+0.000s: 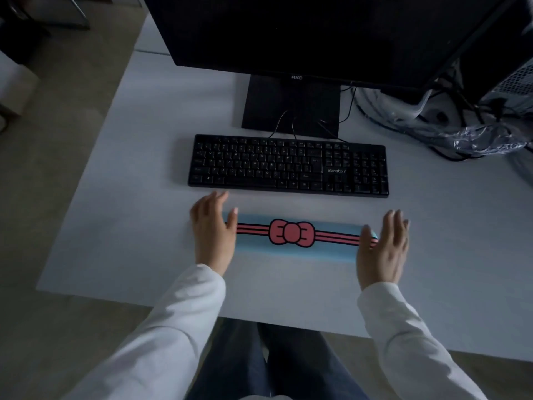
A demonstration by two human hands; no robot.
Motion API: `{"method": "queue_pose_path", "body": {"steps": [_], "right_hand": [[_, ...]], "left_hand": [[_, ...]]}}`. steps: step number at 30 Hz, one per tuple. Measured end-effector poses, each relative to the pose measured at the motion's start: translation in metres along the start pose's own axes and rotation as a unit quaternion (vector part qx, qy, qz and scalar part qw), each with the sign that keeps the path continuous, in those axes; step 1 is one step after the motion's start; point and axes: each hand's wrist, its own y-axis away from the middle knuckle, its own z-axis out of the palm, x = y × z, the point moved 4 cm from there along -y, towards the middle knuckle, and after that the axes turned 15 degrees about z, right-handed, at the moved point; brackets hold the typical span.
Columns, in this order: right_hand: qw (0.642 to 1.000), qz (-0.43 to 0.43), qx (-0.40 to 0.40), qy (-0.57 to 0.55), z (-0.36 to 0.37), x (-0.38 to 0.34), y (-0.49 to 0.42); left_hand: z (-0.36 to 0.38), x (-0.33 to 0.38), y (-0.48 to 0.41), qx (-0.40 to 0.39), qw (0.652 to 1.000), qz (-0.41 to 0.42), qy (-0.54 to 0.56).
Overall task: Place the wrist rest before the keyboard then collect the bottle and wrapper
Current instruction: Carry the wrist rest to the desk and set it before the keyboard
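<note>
A light blue wrist rest (291, 249) with a red bow and red stripes lies flat on the white desk (138, 215), a short gap in front of the black keyboard (288, 166) and parallel to it. My left hand (212, 229) is at its left end, thumb laid over the top and fingers stretched toward the keyboard. My right hand (383, 246) holds the right end the same way, thumb on the stripes. No bottle is in view.
A black monitor (317, 33) on its stand (291, 105) rises behind the keyboard. Tangled cables and crumpled clear plastic (484, 137) lie at the back right beside a computer case (516, 79). The desk's near edge runs just above my knees.
</note>
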Motion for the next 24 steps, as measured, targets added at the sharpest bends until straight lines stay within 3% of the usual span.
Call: {"method": "queue_pose_path", "body": {"steps": [5,9,16,24], "right_hand": [[0.985,-0.159,-0.011,0.067,0.041,-0.032,0.026],[0.961,-0.246,-0.042,0.117,0.089,-0.039,0.044],[0.936,-0.311,-0.044,0.155,0.101,-0.030,0.040],[0.939,-0.278,-0.074,0.189,0.085,-0.013,0.024]], "left_hand": [[0.042,0.052,0.011,-0.069,0.990,0.123,-0.009],[0.090,0.065,0.025,-0.123,0.977,0.166,-0.058],[0.109,0.042,0.036,-0.147,0.951,0.228,-0.146],[0.089,0.012,0.039,-0.138,0.952,0.205,-0.181]]}}
